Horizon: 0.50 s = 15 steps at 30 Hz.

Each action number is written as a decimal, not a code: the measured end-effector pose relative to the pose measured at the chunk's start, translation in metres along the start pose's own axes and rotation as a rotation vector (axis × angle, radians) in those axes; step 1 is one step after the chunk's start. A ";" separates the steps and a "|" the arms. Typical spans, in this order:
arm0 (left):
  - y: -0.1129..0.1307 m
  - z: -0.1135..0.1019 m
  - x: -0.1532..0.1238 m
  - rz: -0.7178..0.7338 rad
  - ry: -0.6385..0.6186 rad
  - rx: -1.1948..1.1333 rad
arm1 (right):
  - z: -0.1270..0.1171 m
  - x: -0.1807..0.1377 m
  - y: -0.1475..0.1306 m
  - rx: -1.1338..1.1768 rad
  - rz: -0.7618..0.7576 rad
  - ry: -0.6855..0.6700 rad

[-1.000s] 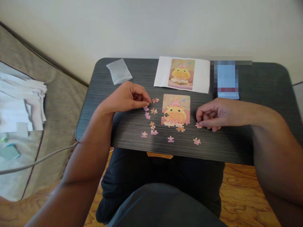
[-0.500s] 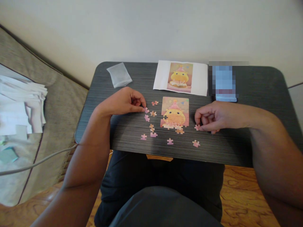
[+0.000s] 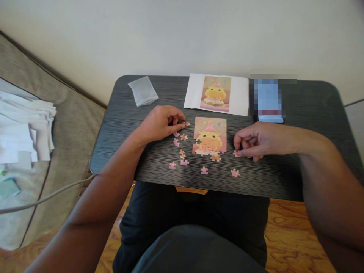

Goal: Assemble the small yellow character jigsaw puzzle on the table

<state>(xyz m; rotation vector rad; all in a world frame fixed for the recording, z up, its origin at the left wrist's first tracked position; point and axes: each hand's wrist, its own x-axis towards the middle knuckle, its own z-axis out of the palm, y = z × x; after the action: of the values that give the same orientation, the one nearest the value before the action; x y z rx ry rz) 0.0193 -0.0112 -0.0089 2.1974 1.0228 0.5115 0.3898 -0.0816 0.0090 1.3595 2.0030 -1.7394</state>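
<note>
Dark tabletop [image 3: 155, 163]; left hand [image 3: 162, 123] touching reddish piece [image 3: 187, 124], grip impossible to tell; right hand [image 3: 260, 139] pinching pink puzzle piece [image 3: 236, 154].

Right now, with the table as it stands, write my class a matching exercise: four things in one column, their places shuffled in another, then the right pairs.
Things
1. Plastic bag
2. Phone
3. Printed sheet
4. Partly built puzzle

Places
A. Between the left hand and the right hand
B. Directly beyond the right hand
C. Near the far left corner of the table
D. Directly beyond the puzzle

Pairs: 1-C, 2-B, 3-D, 4-A
</note>
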 end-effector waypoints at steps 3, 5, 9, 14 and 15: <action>0.000 -0.001 0.000 0.003 -0.022 -0.011 | 0.000 0.000 -0.001 0.019 0.004 0.000; 0.001 -0.001 0.000 0.000 -0.028 -0.007 | 0.001 -0.001 -0.002 0.020 0.012 0.009; 0.002 0.000 0.000 0.000 -0.031 0.041 | 0.001 -0.001 -0.003 0.010 0.025 0.018; 0.002 0.000 0.000 0.005 -0.037 0.070 | 0.000 0.000 -0.003 0.018 0.018 0.002; 0.001 0.000 -0.001 0.006 -0.035 0.067 | 0.000 0.000 -0.003 0.020 0.019 -0.002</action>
<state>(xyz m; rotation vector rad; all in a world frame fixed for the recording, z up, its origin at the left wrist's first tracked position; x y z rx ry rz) 0.0193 -0.0120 -0.0078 2.2607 1.0292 0.4459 0.3878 -0.0818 0.0114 1.3783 1.9705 -1.7569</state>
